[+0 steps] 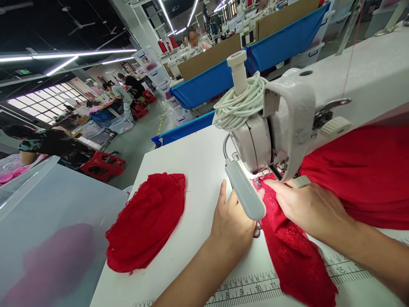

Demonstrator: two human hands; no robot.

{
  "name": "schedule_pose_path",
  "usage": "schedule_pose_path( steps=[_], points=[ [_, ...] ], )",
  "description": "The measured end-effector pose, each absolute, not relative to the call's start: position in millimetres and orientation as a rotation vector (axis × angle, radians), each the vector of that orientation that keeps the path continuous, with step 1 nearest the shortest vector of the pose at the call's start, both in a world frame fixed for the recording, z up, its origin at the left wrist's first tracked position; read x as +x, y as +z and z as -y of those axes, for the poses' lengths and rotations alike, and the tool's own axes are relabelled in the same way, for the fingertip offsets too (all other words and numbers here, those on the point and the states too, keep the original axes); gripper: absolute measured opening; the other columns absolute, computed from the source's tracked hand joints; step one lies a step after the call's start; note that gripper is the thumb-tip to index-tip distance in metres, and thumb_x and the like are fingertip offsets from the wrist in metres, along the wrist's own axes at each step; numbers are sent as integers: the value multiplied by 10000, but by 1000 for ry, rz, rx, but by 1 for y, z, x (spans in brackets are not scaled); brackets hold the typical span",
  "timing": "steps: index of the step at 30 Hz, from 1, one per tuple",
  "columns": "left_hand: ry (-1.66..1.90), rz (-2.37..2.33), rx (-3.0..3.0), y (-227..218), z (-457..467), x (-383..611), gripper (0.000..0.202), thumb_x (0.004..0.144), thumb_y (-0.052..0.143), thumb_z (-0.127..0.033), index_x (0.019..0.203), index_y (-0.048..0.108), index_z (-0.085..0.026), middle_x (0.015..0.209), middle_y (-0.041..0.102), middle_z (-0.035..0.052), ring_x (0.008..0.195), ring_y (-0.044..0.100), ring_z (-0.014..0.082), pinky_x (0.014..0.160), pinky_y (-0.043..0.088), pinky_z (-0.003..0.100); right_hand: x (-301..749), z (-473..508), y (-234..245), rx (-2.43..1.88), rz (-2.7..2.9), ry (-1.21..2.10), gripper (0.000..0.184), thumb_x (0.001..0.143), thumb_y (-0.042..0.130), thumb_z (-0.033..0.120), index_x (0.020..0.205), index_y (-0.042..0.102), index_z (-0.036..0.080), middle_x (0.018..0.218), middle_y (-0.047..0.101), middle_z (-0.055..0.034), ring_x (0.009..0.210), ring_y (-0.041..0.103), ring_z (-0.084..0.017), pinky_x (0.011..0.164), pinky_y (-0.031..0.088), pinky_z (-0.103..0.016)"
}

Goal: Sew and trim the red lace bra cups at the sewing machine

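A piece of red lace fabric (284,238) runs from under the presser foot (257,182) of a white sewing machine (294,111) down over the table's front ruler. My right hand (306,207) is closed on the fabric just right of the foot, fingertips close to the needle area. On the left side of the foot, my left hand (231,219) lies with fingers apart, one fingertip at the fabric's edge. A grey lamp (246,187) hides part of its fingers. Something small and shiny by the left thumb is unclear.
Another red fabric piece (147,221) lies on the white table (198,170) at left. More red cloth (361,175) is bunched behind my right arm. A translucent bin (64,200) stands beside the table. Red stools (104,165) and people at work are farther off.
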State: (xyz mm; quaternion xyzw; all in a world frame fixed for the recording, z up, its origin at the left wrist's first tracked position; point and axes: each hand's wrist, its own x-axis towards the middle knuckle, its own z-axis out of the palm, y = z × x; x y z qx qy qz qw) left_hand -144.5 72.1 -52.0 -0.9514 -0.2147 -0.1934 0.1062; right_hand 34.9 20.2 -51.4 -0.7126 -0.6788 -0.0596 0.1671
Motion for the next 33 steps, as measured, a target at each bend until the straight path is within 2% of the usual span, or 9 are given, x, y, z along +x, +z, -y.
schedule_pose_path(
  steps=[3, 6, 10, 13, 15, 20, 22, 27, 33],
  points=[
    [-565, 641, -2800, -51, -72, -144, 413, 827, 529, -171, 1234, 584, -130, 1143, 692, 118, 1046, 633, 309, 959, 501, 598, 36, -20, -54, -1955, 1922, -214, 363, 805, 367, 116, 842, 707, 238, 517, 497, 1, 397, 402, -126, 435, 164, -293],
    [-554, 644, -2808, -50, -72, -144, 420, 819, 532, -151, 1235, 589, -132, 1154, 688, 116, 1051, 630, 310, 957, 509, 586, 38, -20, -53, -1927, 1820, -139, 296, 846, 373, 186, 782, 662, 207, 604, 557, -18, 462, 483, -141, 453, 251, -281],
    [-540, 656, -2838, -51, -73, -145, 421, 841, 525, -145, 1258, 579, -164, 1118, 696, 112, 1036, 634, 303, 991, 478, 609, 43, -20, -46, -1910, 1620, 171, 258, 890, 402, 324, 661, 480, 233, 591, 526, 6, 498, 487, -148, 487, 353, -270],
    [-573, 653, -2866, -52, -74, -145, 417, 851, 518, -151, 1265, 571, -163, 1086, 701, 115, 1059, 621, 313, 998, 465, 627, 48, -21, -42, -1832, 1519, 327, 315, 909, 376, 344, 610, 324, 258, 507, 430, 34, 462, 429, -138, 452, 331, -261],
    [-596, 647, -2862, -53, -74, -145, 406, 856, 506, -135, 1256, 575, -153, 1067, 705, 118, 1073, 613, 316, 994, 475, 617, 49, -23, -40, -1790, 1475, 350, 331, 898, 387, 305, 589, 274, 260, 474, 395, 42, 446, 406, -128, 443, 317, -253],
    [-567, 629, -2846, -52, -74, -145, 328, 854, 493, -119, 1138, 649, -172, 1043, 701, 118, 1060, 612, 326, 1007, 450, 634, 49, -27, -42, -1735, 1439, 272, 297, 800, 390, 175, 548, 251, 251, 433, 349, 50, 413, 328, -104, 400, 263, -229],
    [-532, 645, -2857, -51, -73, -145, 323, 856, 480, -123, 1116, 663, -180, 1044, 701, 118, 1058, 611, 326, 1024, 425, 640, 49, -29, -43, -1715, 1427, 256, 288, 795, 385, 187, 543, 261, 250, 418, 352, 50, 402, 324, -105, 387, 259, -227],
    [-534, 656, -2835, -52, -73, -146, 366, 892, 444, -142, 1223, 599, -146, 1088, 704, 127, 1013, 635, 312, 1001, 447, 633, 50, -29, -50, -1721, 1442, 210, 309, 833, 403, 251, 547, 285, 254, 422, 396, 41, 408, 366, -120, 414, 276, -248],
    [-488, 657, -2849, -51, -73, -146, 377, 902, 429, -144, 1247, 581, -142, 1087, 703, 130, 994, 650, 300, 1005, 437, 632, 50, -30, -50, -1722, 1438, 250, 307, 841, 399, 269, 547, 312, 260, 430, 447, 29, 403, 435, -137, 436, 296, -268]
  ],
)
